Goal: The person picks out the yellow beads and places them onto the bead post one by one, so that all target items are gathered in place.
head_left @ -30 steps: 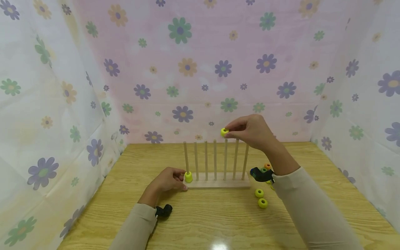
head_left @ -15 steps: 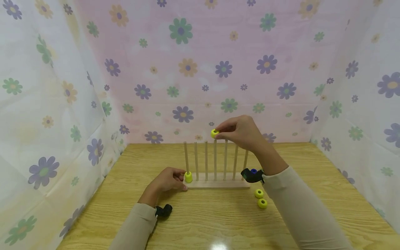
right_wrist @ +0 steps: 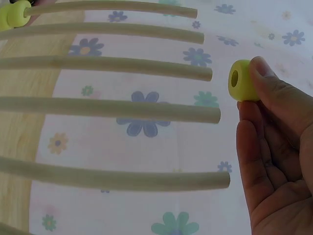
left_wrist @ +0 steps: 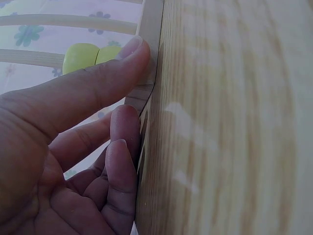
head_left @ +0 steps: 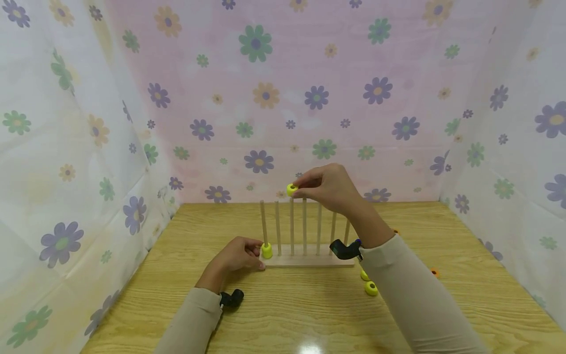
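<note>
A wooden peg rack [head_left: 309,260] stands on the table with several upright pegs. Two yellow beads [head_left: 266,250] are stacked at the foot of its leftmost peg; they also show in the left wrist view. My left hand [head_left: 239,254] grips the rack's left end, thumb along the front edge and fingers curled behind and beneath the thumb. Between thumb and fingertips my right hand [head_left: 329,189] pinches another yellow bead [right_wrist: 239,81]. That bead is just over the top of the third peg from the left, its hole facing the peg ends in the right wrist view.
Right of the rack, a yellow bead [head_left: 371,288] lies on the table [head_left: 283,305] beside another yellow one. Orange beads [head_left: 435,273] peek out around the right sleeve, which hides part of that area. A flowered cloth [head_left: 283,98] hangs behind and at both sides.
My right hand has moved left with the yellow bead, passing over the peg tops to the third peg. The left hand has stayed on the rack's end.
</note>
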### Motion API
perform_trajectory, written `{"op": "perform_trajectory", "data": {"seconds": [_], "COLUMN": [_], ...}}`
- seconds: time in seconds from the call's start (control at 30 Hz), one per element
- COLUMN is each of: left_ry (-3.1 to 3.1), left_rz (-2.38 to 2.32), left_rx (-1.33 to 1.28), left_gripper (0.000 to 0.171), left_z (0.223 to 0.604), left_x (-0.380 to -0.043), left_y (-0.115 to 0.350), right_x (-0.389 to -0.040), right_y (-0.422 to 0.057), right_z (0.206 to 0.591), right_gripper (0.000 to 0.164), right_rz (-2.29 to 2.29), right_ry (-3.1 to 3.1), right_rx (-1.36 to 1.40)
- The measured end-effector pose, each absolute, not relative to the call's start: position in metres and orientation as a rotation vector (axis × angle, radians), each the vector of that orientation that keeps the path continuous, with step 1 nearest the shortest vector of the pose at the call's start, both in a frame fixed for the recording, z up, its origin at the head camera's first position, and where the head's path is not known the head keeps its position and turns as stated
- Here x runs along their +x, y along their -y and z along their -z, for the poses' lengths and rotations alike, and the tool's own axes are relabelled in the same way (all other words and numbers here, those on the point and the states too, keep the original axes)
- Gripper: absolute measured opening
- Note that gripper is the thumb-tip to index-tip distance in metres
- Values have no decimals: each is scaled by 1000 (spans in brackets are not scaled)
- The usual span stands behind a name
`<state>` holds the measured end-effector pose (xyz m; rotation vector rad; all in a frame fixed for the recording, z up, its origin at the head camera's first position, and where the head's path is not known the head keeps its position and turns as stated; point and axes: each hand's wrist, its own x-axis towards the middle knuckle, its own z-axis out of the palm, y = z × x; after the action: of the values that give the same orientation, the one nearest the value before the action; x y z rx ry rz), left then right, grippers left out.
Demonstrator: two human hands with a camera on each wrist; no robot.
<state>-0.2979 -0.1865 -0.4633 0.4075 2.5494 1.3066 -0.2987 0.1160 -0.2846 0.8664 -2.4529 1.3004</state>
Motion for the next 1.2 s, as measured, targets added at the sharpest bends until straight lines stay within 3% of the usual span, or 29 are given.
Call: {"op": "perform_trajectory", "data": {"seconds": [1.2], "left_ry": [-2551], "left_rz": [-1296], "left_rx": [399], "left_gripper": [71], "left_z": [464], "left_x": [-300], "left_y": [187], "right_x": [-301], "right_y": [-66], "right_z": [295], "right_gripper": [11], "right_rz": [-1272], "right_ry": [2469], "right_rx": [976]}}
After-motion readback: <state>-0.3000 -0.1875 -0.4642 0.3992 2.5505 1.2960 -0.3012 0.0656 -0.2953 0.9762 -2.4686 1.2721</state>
